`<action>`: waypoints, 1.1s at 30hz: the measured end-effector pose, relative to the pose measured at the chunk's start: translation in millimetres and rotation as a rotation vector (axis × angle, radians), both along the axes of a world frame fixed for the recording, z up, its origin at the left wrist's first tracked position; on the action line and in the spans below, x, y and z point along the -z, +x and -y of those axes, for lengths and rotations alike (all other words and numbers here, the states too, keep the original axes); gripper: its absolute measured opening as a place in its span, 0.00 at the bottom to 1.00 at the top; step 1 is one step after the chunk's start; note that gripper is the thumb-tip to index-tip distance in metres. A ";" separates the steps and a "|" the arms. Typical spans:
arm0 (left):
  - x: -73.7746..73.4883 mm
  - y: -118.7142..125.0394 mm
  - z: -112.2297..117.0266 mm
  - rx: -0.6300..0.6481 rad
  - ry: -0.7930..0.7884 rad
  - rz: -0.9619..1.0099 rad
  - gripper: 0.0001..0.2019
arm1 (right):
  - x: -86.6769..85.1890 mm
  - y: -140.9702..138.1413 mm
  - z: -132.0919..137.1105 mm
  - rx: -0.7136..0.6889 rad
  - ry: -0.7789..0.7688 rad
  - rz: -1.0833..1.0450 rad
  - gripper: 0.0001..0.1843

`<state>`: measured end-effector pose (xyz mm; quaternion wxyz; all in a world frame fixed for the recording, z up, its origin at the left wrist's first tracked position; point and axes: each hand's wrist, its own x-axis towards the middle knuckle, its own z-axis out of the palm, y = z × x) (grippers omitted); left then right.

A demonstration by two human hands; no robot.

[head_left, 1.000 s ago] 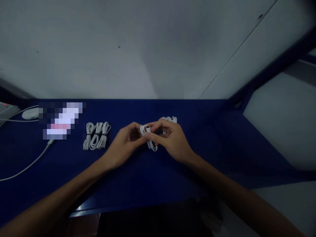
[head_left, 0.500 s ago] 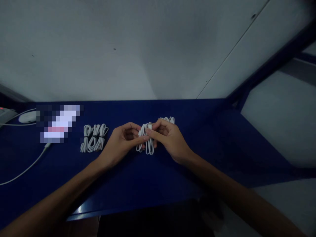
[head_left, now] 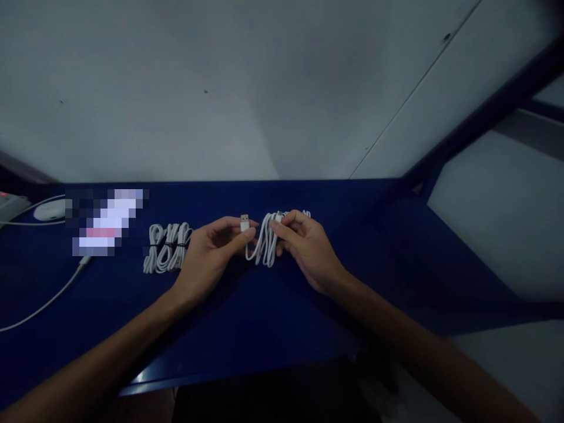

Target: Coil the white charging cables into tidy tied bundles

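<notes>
A white USB cable (head_left: 266, 244), folded in loose loops, hangs between my two hands above the blue table. My left hand (head_left: 220, 244) pinches one end, its USB plug (head_left: 245, 222) pointing up from the thumb and fingers. With thumb and fingers closed, my right hand (head_left: 304, 244) grips the looped part close to the cable's other end, where a small connector (head_left: 279, 216) sticks up. More white cable (head_left: 307, 214) lies behind my right hand, mostly hidden by it.
Left of my hands lie three white cable bundles (head_left: 168, 247) with black ties. Farther left are a blurred-out phone (head_left: 110, 222) with a charging cord (head_left: 57, 308) and a white mouse-like object (head_left: 49, 209). A pale wall (head_left: 264, 94) rises behind the table (head_left: 247, 329).
My left hand has drawn leftward with the USB plug, away from the loops. My right hand still grips the looped cable, which has spread and shifted slightly right.
</notes>
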<state>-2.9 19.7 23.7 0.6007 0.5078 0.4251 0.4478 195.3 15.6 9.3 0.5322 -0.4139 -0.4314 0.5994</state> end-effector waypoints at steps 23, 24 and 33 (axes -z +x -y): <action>0.0 -1.3 -2.5 0.153 -0.164 0.152 0.06 | -9.3 1.3 7.8 -0.199 -0.024 -0.038 0.14; 0.8 -1.7 -2.7 0.158 -0.171 0.145 0.07 | -9.3 0.8 7.8 -0.196 -0.029 -0.035 0.14; 4.0 -4.4 -1.8 0.147 -0.158 0.066 0.13 | -9.7 0.6 8.3 -0.248 -0.056 -0.068 0.15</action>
